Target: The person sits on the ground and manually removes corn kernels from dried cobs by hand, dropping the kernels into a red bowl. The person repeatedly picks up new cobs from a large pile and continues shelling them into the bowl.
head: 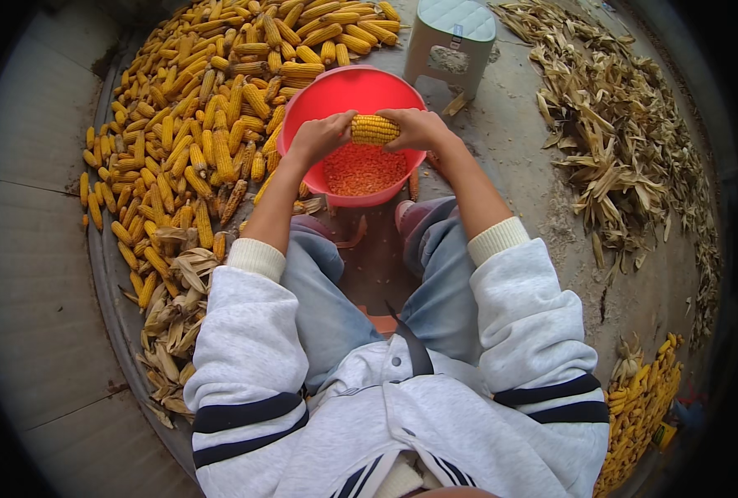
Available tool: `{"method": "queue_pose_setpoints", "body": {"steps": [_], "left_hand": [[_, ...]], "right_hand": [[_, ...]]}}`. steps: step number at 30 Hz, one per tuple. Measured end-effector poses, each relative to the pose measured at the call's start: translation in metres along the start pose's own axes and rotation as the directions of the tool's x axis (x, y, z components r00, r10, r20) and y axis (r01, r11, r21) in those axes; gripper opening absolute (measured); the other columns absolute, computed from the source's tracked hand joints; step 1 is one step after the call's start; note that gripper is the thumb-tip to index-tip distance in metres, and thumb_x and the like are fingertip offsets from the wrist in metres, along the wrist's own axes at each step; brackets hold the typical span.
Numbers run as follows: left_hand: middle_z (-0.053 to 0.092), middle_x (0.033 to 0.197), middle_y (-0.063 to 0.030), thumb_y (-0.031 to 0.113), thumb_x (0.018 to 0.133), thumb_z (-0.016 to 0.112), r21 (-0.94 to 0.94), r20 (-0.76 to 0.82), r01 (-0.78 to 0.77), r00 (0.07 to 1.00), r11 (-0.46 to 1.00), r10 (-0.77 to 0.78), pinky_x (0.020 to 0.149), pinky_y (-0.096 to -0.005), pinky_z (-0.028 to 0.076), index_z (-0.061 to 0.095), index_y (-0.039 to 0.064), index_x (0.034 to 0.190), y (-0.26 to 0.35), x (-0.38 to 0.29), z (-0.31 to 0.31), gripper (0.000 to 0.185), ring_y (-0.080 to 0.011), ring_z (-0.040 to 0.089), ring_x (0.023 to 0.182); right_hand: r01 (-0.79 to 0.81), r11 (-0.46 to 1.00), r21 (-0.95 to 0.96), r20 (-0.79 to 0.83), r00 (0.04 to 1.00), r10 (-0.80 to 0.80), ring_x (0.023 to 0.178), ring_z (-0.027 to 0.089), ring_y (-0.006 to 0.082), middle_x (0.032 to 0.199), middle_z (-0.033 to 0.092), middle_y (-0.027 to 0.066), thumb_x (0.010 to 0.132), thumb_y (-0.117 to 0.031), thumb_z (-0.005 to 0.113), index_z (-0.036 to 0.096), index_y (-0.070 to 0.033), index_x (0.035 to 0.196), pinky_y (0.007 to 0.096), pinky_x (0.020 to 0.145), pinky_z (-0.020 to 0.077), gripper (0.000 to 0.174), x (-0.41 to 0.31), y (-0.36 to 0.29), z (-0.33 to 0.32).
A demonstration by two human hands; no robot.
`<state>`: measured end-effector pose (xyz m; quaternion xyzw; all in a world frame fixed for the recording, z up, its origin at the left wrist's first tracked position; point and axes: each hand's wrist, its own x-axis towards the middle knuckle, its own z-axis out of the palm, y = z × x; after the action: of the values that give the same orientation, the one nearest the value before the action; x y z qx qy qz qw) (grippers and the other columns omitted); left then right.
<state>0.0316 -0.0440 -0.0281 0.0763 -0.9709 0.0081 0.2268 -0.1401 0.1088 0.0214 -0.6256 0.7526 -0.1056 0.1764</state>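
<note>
Both my hands hold one yellow corn cob (375, 130) sideways over a red plastic basin (350, 93). My left hand (323, 138) grips the cob's left end, and my right hand (415, 129) is closed around its right end. The kernels on the cob's visible side look mostly in place. Loose corn kernels (365, 169) cover the bottom of the basin, tinted reddish by its walls. The basin stands in front of my knees.
A big heap of corn cobs (219, 124) lies left of the basin, with husks (173, 330) nearer me. A pale plastic stool (456, 25) stands beyond the basin. Dry husks (624, 149) are piled at the right, and more corn (639, 411) lies at the lower right.
</note>
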Motion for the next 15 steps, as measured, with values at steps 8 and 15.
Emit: {"method": "queue_pose_setpoints", "body": {"steps": [8,15], "left_hand": [[0.064,0.086,-0.0066,0.022,0.086,0.051,-0.159,0.042,0.055,0.998,0.986,-0.049,0.053,-0.0350,0.050,0.056,0.014,0.105,-0.004,0.002,-0.005,0.021,-0.0230,0.063,0.065],[0.064,0.087,-0.0081,0.023,0.091,0.045,-0.633,0.227,0.350,0.937,0.690,-0.267,0.054,-0.0289,0.050,0.052,0.013,0.117,0.001,0.001,-0.008,0.029,-0.0169,0.064,0.070]], "right_hand": [[0.030,0.999,0.024,0.021,0.999,-0.030,0.094,0.059,0.0235,0.106,0.061,0.0040,0.061,-0.042,0.069,0.048,-0.023,0.122,0.0374,0.075,0.0480,0.067,0.001,0.000,0.004],[-0.046,0.999,-0.023,0.003,0.999,0.046,0.098,0.058,0.0234,0.108,0.060,0.0040,0.060,-0.044,0.070,0.049,-0.022,0.121,0.0383,0.077,0.0470,0.068,0.003,-0.001,0.005]]}}
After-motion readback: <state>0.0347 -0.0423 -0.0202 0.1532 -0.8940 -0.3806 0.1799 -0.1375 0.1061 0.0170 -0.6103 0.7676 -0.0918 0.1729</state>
